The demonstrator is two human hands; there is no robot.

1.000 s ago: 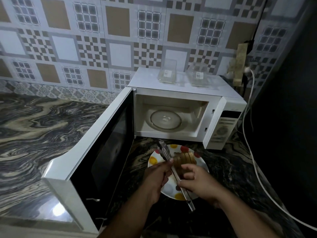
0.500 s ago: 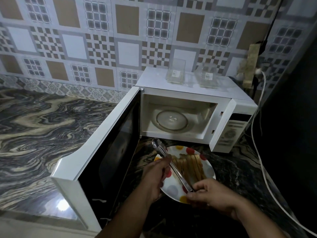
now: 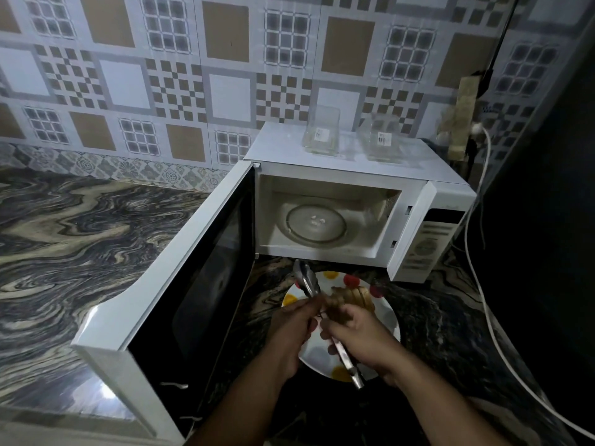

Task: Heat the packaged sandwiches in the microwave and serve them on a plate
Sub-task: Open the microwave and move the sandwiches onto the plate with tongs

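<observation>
In front of the open, empty microwave (image 3: 338, 217), our left hand (image 3: 289, 326) grips tongs (image 3: 307, 280), our right hand (image 3: 357, 329) holds sandwiches (image 3: 351, 296) over the plate (image 3: 384, 310); heating looks done, serving nearly finished.

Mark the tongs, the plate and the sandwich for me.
tongs (image 3: 307, 280), head view, on the metal arms near the tips.
plate (image 3: 322, 355), head view, on bare white surface between the hands.
sandwich (image 3: 355, 296), head view, on the toasted top.

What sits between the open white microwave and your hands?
In the head view, metal tongs and toasted sandwich lie on the spotted white plate there.
</observation>
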